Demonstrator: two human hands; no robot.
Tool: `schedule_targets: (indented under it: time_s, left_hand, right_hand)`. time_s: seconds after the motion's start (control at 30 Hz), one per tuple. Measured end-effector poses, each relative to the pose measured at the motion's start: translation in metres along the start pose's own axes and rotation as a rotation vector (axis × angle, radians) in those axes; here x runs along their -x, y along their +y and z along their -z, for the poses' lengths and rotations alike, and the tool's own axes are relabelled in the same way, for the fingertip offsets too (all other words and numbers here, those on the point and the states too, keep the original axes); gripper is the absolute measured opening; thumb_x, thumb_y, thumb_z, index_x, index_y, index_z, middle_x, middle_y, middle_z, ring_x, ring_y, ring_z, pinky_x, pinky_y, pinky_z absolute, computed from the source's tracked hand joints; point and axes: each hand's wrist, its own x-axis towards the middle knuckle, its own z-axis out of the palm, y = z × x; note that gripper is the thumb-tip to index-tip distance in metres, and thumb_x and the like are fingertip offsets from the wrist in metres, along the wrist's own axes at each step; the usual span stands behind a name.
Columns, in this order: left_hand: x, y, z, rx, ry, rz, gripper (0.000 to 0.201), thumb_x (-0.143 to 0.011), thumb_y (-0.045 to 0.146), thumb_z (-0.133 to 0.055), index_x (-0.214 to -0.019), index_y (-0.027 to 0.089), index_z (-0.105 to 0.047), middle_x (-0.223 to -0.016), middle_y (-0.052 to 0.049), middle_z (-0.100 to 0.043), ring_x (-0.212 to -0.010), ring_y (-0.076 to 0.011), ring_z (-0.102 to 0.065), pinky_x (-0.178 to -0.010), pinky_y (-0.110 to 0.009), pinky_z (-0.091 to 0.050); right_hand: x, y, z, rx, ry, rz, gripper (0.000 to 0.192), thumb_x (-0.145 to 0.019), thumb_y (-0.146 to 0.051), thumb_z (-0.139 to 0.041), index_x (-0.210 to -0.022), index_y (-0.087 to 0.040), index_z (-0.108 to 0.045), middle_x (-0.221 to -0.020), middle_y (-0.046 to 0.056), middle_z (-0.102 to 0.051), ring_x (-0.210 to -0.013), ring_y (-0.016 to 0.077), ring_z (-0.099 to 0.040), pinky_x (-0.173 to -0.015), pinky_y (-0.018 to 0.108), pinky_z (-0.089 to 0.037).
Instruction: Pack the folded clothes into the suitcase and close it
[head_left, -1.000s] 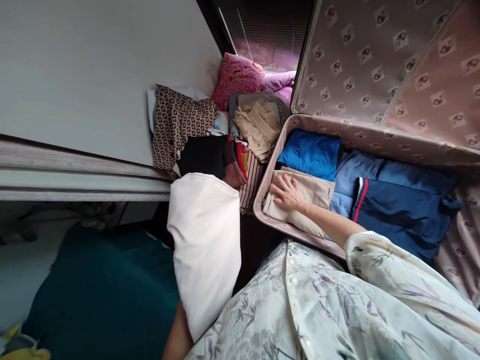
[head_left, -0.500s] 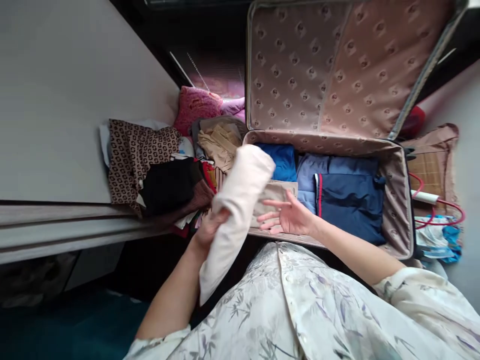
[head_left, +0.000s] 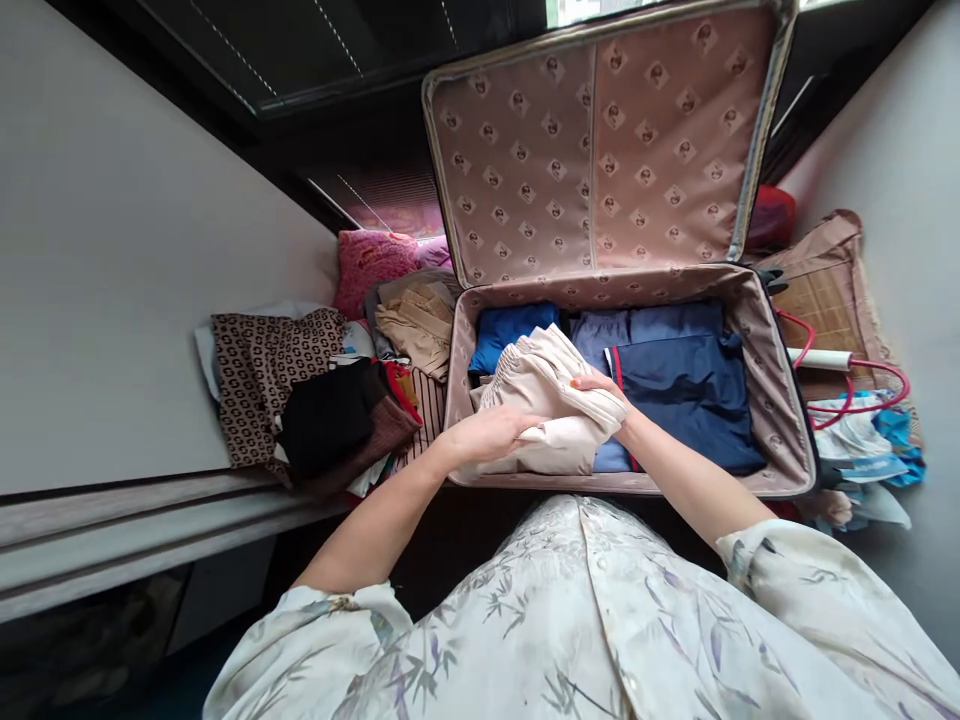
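While left hand, right hand grip, cream garment lies between.

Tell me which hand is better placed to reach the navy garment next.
Probably the right hand: it grips the cream garment on the side nearest the navy garment, while the left hand is farther away, at the other side.
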Motion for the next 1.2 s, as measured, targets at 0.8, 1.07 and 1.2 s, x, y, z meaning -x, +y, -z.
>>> schedule_targets:
  time_s: [0.8, 1.07, 1.2]
  left_hand:
    - [-0.021, -0.091, -0.149, -0.122, 0.223, 0.426, 0.074, -0.095, 0.038, -0.065, -0.162, 0.025, -0.036, -0.161, -0.023, -0.033, -0.149, -0.0422, -0.032, -0.114, -0.06, -0.038]
    - [-0.045, -0.073, -0.147, -0.199, 0.366, 0.297, 0.078, -0.093, 0.039, -0.069, -0.163, 0.028, -0.036, -0.171, -0.017, -0.018, -0.157, -0.0419, -0.016, -0.123, -0.059, -0.024]
    - [-0.073, -0.067, -0.159, -0.237, 0.233, 0.168, 0.093, -0.085, 0.045, -0.079, -0.164, 0.036, -0.032, -0.174, -0.015, -0.014, -0.158, -0.0453, -0.007, -0.121, -0.072, -0.013]
  right_hand:
    - [0.011, 0.152, 0.055, 0.853, 0.309, -0.192, 0.051, -0.071, -0.026, -0.055, -0.12, -0.02, -0.068, -0.116, 0.007, -0.077, -0.109, 0.0325, -0.069, -0.099, 0.046, -0.053]
    - [0.043, 0.103, 0.071, 0.739, 0.273, -0.04, 0.048, -0.076, -0.025, -0.056, -0.122, -0.02, -0.069, -0.119, 0.005, -0.076, -0.109, 0.0281, -0.07, -0.099, 0.04, -0.053]
    - [0.071, 0.085, 0.129, 0.998, 0.452, -0.271, 0.042, -0.073, -0.021, -0.06, -0.113, -0.019, -0.073, -0.113, 0.009, -0.078, -0.109, 0.0342, -0.07, -0.099, 0.043, -0.051]
